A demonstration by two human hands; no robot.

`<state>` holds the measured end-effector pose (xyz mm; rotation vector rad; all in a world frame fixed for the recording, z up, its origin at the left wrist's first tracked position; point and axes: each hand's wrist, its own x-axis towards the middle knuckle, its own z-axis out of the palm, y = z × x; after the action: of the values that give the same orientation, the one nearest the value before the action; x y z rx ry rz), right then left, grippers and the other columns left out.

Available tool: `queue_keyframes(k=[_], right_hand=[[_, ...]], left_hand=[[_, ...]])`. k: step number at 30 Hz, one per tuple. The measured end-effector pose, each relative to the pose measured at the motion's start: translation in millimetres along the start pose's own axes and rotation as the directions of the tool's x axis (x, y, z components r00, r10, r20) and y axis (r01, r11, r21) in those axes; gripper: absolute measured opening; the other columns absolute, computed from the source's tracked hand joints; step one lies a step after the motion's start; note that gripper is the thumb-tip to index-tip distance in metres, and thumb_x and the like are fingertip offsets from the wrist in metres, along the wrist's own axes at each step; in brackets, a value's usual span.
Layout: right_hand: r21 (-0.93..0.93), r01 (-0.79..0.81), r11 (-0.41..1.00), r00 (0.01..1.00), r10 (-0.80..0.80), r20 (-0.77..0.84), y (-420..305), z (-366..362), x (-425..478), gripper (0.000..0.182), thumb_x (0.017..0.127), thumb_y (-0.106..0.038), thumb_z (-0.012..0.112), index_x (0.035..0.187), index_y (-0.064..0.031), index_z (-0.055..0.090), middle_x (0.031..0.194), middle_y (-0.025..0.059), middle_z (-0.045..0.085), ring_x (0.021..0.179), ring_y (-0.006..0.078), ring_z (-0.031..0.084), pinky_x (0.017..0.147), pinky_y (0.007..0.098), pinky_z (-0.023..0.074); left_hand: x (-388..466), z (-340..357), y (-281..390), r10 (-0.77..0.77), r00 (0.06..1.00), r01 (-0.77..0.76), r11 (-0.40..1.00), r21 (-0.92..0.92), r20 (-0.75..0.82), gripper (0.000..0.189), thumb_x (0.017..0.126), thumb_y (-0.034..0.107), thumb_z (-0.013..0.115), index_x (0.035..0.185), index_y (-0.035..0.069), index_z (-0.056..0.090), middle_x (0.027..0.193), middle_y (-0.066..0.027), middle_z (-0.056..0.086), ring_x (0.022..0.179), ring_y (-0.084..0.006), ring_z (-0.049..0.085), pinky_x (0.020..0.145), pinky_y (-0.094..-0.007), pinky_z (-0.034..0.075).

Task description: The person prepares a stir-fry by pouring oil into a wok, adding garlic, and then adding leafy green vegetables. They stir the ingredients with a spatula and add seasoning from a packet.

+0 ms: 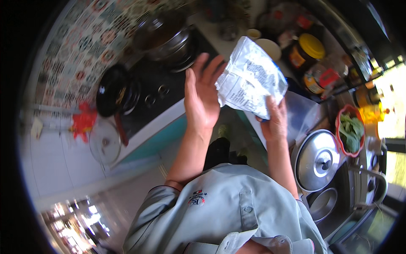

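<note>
A white plastic packet point(249, 81) with a crimped seam and small printing is held up in front of my body. My right hand point(275, 119) grips its lower right corner, thumb on the near face. Beside the packet's left edge is my left hand point(203, 98), palm up with its fingers apart and nothing in it. Its fingertips come close to the packet, and whether they touch it I cannot tell. What the packet contains is hidden.
A black gas hob point(144, 85) bears a steel pot point(163, 41) and a black lidded pan point(115, 92). A glass lid point(105, 141) hangs by the wall. To the right are a yellow-lidded jar point(311, 46), a lidded metal pot point(318, 160), leafy greens point(351, 130) in a red basket point(341, 119), and a sink point(344, 190).
</note>
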<state>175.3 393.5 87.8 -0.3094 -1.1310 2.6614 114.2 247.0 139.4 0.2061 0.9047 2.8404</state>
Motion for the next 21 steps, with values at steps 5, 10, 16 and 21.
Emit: queue_keyframes(k=[5,10,16,21], right_hand=[[-0.33,0.193,0.924,0.98,-0.162,0.119,-6,31,-20,0.04,0.082,-0.019,0.062,0.114,-0.006,0.041,0.098,0.0049,0.056,0.082,0.0104,0.055,0.066,0.0236,0.0472],[-0.617,0.386,0.686,0.922,-0.261,0.287,-16,85,-42,0.043,0.079,-0.027,0.065,0.11,-0.0086,0.042,0.098,0.0076,0.057,0.086,0.0142,0.054,0.074,0.0272,0.0464],[-0.684,0.422,0.595,0.905,-0.32,0.28,16,138,-57,0.044,0.08,-0.03,0.065,0.111,-0.0083,0.042,0.096,0.0066,0.056,0.085,0.0129,0.053,0.073,0.0261,0.0452],[-0.672,0.522,0.525,0.852,-0.362,0.379,44,177,-69,0.037,0.083,-0.024,0.061,0.109,-0.0066,0.042,0.094,0.0041,0.055,0.086,0.0102,0.049,0.076,0.0236,0.0412]], left_hand=[[-30,-46,15,-0.278,0.939,0.344,0.759,-0.553,0.203,0.068,0.086,0.056,0.029,0.121,0.0,0.046,0.122,-0.014,0.05,0.112,-0.031,0.047,0.096,-0.0445,0.033],[-45,-59,52,-0.24,0.94,0.339,0.749,-0.569,0.244,0.067,0.086,0.057,0.03,0.122,0.003,0.047,0.122,-0.0123,0.05,0.112,-0.03,0.047,0.095,-0.046,0.033],[-56,-74,108,-0.361,0.928,0.348,0.739,-0.577,0.098,0.065,0.086,0.057,0.03,0.117,0.003,0.05,0.118,-0.0096,0.053,0.11,-0.0261,0.047,0.095,-0.0422,0.033],[-59,-105,148,-0.337,0.929,0.36,0.718,-0.596,0.154,0.054,0.09,0.049,0.029,0.121,0.009,0.048,0.121,-0.005,0.051,0.112,-0.0228,0.046,0.095,-0.0389,0.034]])
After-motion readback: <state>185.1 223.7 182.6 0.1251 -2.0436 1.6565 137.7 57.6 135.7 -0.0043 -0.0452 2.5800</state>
